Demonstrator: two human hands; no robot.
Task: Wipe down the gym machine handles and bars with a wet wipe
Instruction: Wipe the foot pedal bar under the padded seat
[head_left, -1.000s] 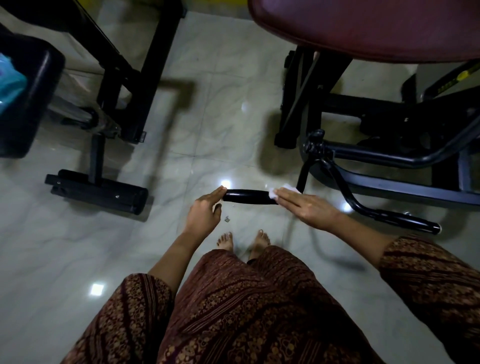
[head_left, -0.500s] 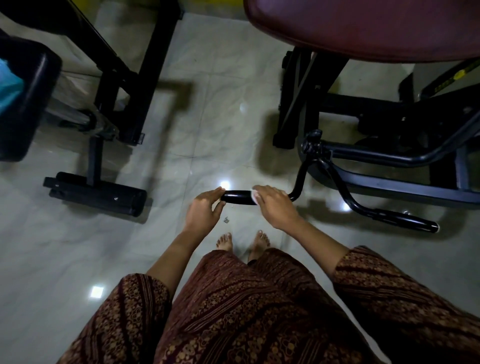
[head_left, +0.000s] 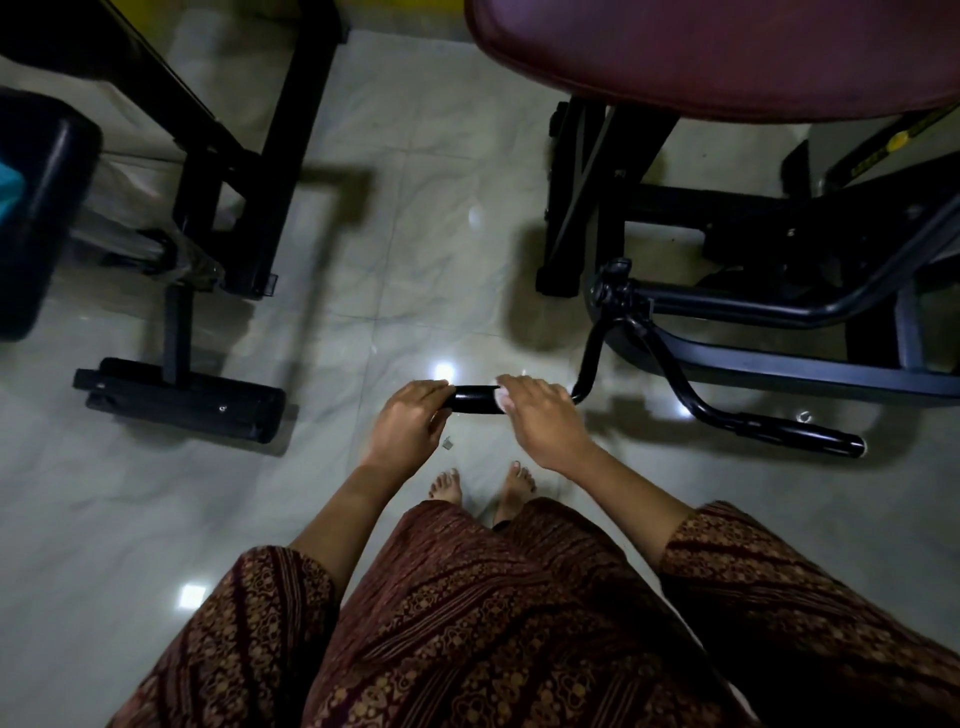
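A black machine handle (head_left: 475, 400) runs left to right in front of me, joined by a bent bar (head_left: 589, 358) to the machine on the right. My left hand (head_left: 408, 423) grips the handle's left end. My right hand (head_left: 540, 418) curls over the handle further right, with a white wet wipe (head_left: 503, 399) wrapped round the handle under its fingers. Only a small edge of the wipe shows. A second black handle (head_left: 795, 431) sticks out low on the right.
A dark red padded seat (head_left: 727, 57) hangs over the machine frame (head_left: 779, 306) at top right. Another black frame with a floor foot (head_left: 176, 397) stands on the left, beside a black pad (head_left: 41, 208). My bare feet stand on the glossy tiled floor (head_left: 389, 234).
My right hand has slid left along the handle with the wipe and now curls round it, close to my left hand. My left hand has kept its hold on the end.
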